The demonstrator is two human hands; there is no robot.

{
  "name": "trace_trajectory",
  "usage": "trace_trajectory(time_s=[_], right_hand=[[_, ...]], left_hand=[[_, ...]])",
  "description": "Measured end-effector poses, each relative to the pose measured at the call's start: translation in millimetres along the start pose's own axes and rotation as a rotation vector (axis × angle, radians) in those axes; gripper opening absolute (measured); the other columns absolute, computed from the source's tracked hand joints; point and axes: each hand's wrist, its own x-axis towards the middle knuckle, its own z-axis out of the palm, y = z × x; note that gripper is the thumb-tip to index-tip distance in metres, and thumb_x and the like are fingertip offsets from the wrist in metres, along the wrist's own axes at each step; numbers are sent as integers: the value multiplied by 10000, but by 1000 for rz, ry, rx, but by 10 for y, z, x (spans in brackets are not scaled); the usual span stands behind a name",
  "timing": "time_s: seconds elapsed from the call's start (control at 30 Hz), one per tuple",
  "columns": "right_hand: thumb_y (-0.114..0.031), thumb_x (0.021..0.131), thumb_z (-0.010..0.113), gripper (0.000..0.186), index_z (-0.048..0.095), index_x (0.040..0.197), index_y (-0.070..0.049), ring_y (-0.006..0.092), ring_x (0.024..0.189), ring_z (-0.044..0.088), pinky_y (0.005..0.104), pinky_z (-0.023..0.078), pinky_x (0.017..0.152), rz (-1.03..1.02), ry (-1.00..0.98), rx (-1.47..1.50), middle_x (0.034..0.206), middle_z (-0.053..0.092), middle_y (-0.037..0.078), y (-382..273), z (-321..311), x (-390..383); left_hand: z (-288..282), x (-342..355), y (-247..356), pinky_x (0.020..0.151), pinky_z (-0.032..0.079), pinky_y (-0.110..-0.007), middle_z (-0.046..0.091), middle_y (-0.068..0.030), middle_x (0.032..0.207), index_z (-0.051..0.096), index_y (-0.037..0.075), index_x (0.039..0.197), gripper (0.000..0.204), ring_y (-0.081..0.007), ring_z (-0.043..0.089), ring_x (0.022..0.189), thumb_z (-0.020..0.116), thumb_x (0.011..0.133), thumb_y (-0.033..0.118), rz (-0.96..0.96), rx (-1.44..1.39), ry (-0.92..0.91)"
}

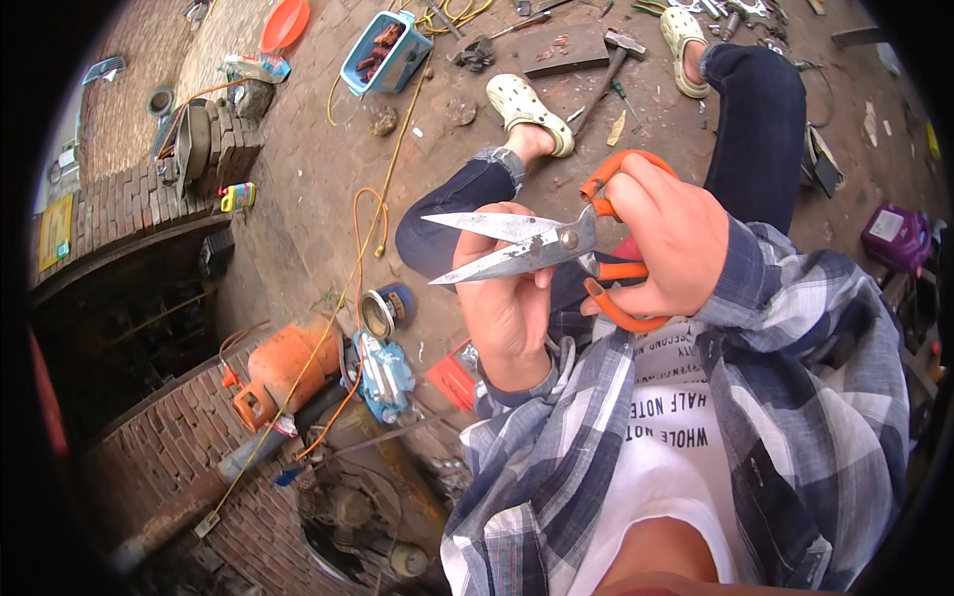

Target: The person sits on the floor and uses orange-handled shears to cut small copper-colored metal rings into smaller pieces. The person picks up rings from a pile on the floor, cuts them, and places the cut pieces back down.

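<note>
A pair of scissors (pixel 570 240) with worn steel blades and orange-coated handles is held up in front of my lap, blades spread apart and pointing left. My right hand (pixel 672 238) is closed around the handles, its fingers through the upper loop and the thumb at the lower one. Behind the blades, my left hand (pixel 512 313) has its fingers curled against the metal. The blades partly cover those fingers, so their exact contact is hidden. No material shows between the blades.
A hammer (pixel 608 79) and a dark metal block (pixel 566 55) lie beyond my feet. Farther left stands a blue basket (pixel 402 62). An orange gas cylinder (pixel 293 366), an open can (pixel 383 313) and a yellow hose (pixel 393 164) are left of me. A purple jug (pixel 896 238) stands right.
</note>
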Motion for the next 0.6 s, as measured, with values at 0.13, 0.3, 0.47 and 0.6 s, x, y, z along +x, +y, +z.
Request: trace_trajectory(time_s=[0.13, 0.3, 0.47, 0.6], right_hand=[[-379, 536, 805, 673, 453, 947, 21, 317, 708, 524, 358, 444, 588, -2, 7, -1, 883, 451, 144, 58, -2, -1], [-379, 548, 800, 656, 454, 936, 21, 314, 691, 531, 358, 448, 576, 51, -62, -30, 879, 455, 144, 93, 24, -24], [-394, 538, 801, 647, 466, 920, 8, 301, 691, 535, 346, 447, 567, -1, 33, -68, 877, 455, 140, 97, 13, -12], [-401, 529, 803, 652, 470, 919, 2, 293, 690, 529, 342, 441, 565, -33, 112, -106, 866, 447, 130, 98, 30, -9]], left_hand=[[55, 16, 16, 503, 410, -187, 478, -79, 907, 442, -10, 1032, 313, -106, 451, 694, 639, 794, 37, -45, 4, 7], [79, 20, 7, 513, 413, -186, 472, -72, 899, 440, -15, 1044, 320, -94, 438, 669, 638, 801, 47, -48, -23, 14], [107, -7, -14, 527, 404, -186, 522, -89, 973, 449, -11, 1081, 323, -99, 499, 698, 623, 828, 89, 85, 114, 39], [120, -26, -15, 531, 406, -202, 573, -91, 959, 466, 3, 1101, 323, -111, 542, 707, 618, 838, 114, 215, 275, 77]])
